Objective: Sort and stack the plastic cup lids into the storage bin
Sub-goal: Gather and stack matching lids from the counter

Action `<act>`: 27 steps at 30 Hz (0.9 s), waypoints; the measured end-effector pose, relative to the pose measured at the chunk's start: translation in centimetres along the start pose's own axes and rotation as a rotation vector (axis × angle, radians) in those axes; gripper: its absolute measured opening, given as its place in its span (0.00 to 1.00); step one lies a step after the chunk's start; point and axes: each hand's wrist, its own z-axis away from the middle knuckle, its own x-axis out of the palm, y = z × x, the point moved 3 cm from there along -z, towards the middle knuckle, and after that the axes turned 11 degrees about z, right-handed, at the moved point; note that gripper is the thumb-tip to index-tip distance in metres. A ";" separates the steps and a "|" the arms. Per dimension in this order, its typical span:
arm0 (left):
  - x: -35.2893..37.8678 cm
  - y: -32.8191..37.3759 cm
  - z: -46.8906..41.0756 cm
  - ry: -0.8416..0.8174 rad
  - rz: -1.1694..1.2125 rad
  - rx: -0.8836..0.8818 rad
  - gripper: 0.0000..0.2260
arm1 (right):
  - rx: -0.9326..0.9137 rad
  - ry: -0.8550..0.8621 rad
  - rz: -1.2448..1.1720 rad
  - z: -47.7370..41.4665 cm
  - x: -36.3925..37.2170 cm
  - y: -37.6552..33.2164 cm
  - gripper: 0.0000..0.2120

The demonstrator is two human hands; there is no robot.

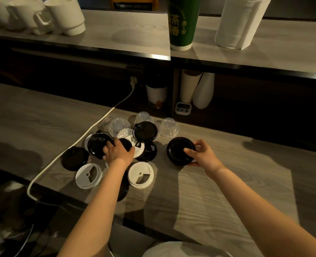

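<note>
Several cup lids lie scattered on the wooden counter (218, 182). My right hand (202, 154) grips a black lid (177, 150), thumb on top, fingers curled round its right rim. My left hand (119, 152) reaches into the pile with fingers curled over a black lid (125, 142); a second black lid (97, 143) lies just left of it. Two white lids (88, 175) (140, 174) lie nearer me. Another black lid (145, 131) sits tilted on the pile, and one more (75, 158) lies at the left. Clear dome lids (169, 127) (119, 125) sit at the back. No storage bin is in view.
A white power cable (90, 134) runs across the counter left of the lids. Above, a shelf (127, 41) holds white mugs (64, 15), a tall green cup (183, 23) and a paper roll (238, 23). Cups and a small timer (183, 108) stand under the shelf.
</note>
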 end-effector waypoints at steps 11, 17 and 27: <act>-1.5 -0.2 1.0 0.055 0.028 0.037 0.37 | 0.020 0.014 -0.088 0.9 0.0 -0.7 0.10; -3.4 3.3 5.6 0.060 0.226 0.198 0.39 | -0.017 0.095 -0.175 2.4 -2.1 -1.9 0.12; -0.3 15.0 15.0 -0.103 0.231 0.580 0.40 | -0.241 0.280 -0.167 9.7 -13.6 -1.5 0.14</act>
